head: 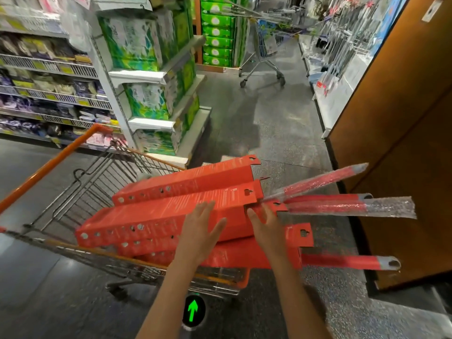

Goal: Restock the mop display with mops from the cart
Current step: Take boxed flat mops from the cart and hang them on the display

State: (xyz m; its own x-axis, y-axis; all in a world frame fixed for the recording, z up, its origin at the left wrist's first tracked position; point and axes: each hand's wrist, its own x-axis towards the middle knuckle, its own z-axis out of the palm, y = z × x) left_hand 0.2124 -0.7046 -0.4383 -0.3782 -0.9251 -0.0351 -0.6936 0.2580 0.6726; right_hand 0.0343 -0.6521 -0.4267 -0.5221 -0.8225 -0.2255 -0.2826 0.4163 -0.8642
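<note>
An orange-handled wire cart [80, 189] holds several long red mop boxes [156, 216] laid across it. Red mop handles in plastic wrap [342, 206] stick out to the right beyond the cart. My left hand [199, 233] hovers flat with straight fingers over the second box from the top. My right hand [265, 225] reaches with spread fingers to the right end of that box, by its hang tab; it grips nothing that I can see. The mop display [342, 47] with hanging mops is far up the aisle on the right.
A brown wooden panel [403, 143] stands close on the right. Shelves of green packs [151, 77] rise on the left of the aisle. A second, grey cart [266, 52] with long poles stands further up the aisle. A green arrow marker [193, 313] lies on the floor.
</note>
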